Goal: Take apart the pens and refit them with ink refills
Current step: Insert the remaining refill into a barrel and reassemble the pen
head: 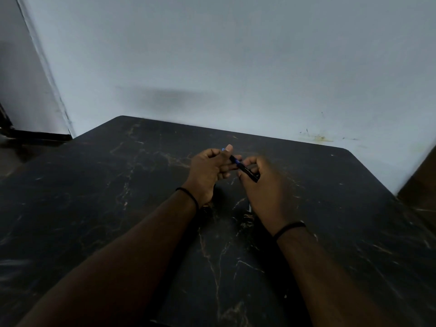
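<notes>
From the head camera, a black marble-patterned table (118,208) meets a pale wall (236,55), its far edge and rounded corners in view, with bare surface on both sides of the arms. Above its middle, the left hand (207,171) and right hand (264,185) both grip one dark pen (245,169), blue toward its left end.

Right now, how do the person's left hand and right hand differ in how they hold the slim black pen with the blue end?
The left hand grips the slim black pen's blue far end, thumb raised; the right hand pinches its black near end. The left hand sits farther from the camera, the right hand nearer. Both wrists wear thin black bands above the dark marble-patterned table.
</notes>
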